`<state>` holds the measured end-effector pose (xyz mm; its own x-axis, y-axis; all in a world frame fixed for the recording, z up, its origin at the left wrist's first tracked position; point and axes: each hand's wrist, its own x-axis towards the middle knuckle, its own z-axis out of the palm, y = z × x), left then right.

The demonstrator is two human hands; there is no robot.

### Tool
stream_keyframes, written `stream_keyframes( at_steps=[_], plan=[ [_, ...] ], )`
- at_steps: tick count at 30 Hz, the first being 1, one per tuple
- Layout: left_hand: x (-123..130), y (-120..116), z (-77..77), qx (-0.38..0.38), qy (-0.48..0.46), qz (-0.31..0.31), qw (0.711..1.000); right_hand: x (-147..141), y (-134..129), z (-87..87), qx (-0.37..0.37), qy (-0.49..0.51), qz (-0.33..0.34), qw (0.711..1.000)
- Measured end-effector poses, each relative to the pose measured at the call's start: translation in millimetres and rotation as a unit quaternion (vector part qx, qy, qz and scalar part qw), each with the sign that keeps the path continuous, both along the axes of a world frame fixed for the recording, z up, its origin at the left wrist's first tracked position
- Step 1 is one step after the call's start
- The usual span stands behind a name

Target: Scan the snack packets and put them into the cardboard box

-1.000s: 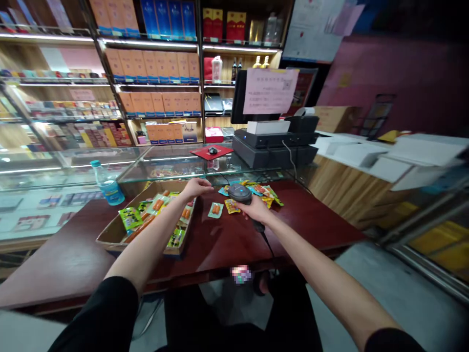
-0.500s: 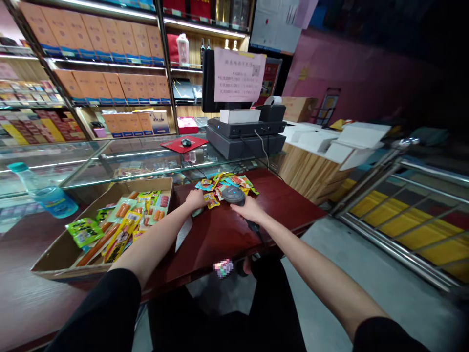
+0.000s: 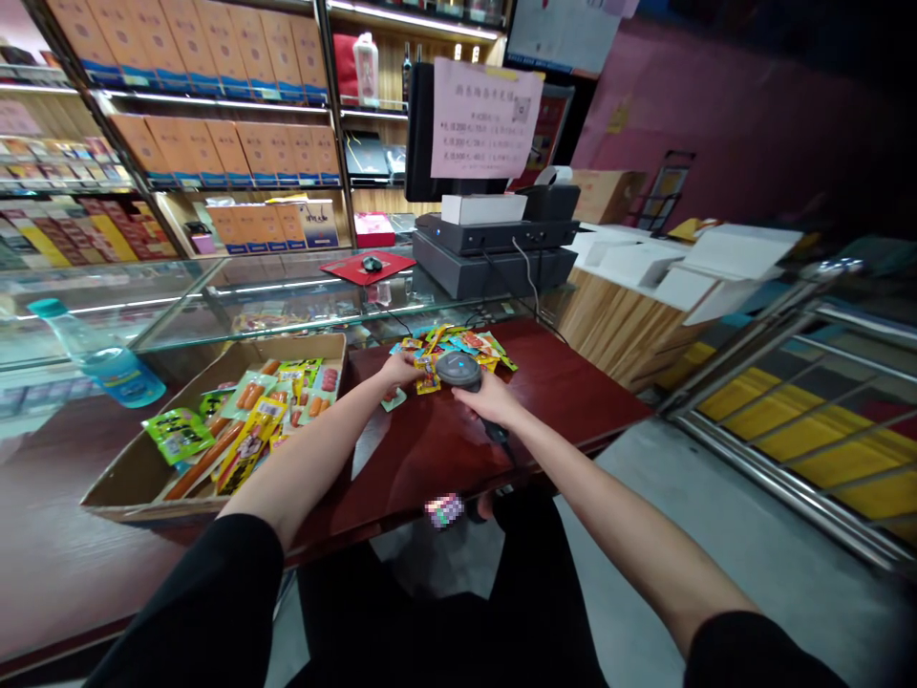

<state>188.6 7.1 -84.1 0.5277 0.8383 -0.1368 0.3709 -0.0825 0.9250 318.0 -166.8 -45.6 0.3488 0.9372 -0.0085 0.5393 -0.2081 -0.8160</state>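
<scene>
My right hand (image 3: 494, 397) is closed round the handle of a dark barcode scanner (image 3: 459, 370), whose head points towards the packets at the back of the counter. My left hand (image 3: 402, 372) has its fingers closed at the left edge of a small yellow snack packet (image 3: 428, 376), just left of the scanner head. Under that hand a pale green packet (image 3: 394, 399) lies on the counter. Behind both hands is a loose pile of colourful snack packets (image 3: 469, 342). Left of my left forearm, an open cardboard box (image 3: 121, 489) holds several packaged sausages and snacks.
The dark red counter (image 3: 422, 459) adjoins a glass display case (image 3: 287, 287). A monitor with a paper notice (image 3: 487, 119) stands on a cash drawer (image 3: 494, 268). A blue bottle (image 3: 107, 363) is at the left, a metal railing (image 3: 780, 411) at the right.
My left hand has shifted slightly forward and right, from over the pale green packet to the yellow one. My right hand still holds the scanner. The camera view has tilted slightly.
</scene>
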Motion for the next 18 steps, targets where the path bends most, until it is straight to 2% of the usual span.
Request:
stream_keyframes(
  at_steps=[5,9,18],
  plan=[
    [-4.1,-10.6,15.8,-0.074,-0.008,-0.006,0.997,0.3,1.4,2.1,0.014,0.009,0.0,1.0],
    [-7.0,-16.8,24.9,-0.104,-0.014,-0.009,0.994,-0.7,0.6,5.0,0.018,0.011,0.004,1.0],
    [-8.2,-15.3,22.6,-0.107,-0.012,-0.002,0.994,-2.2,-1.0,6.0,0.02,0.021,-0.001,1.0]
  ],
)
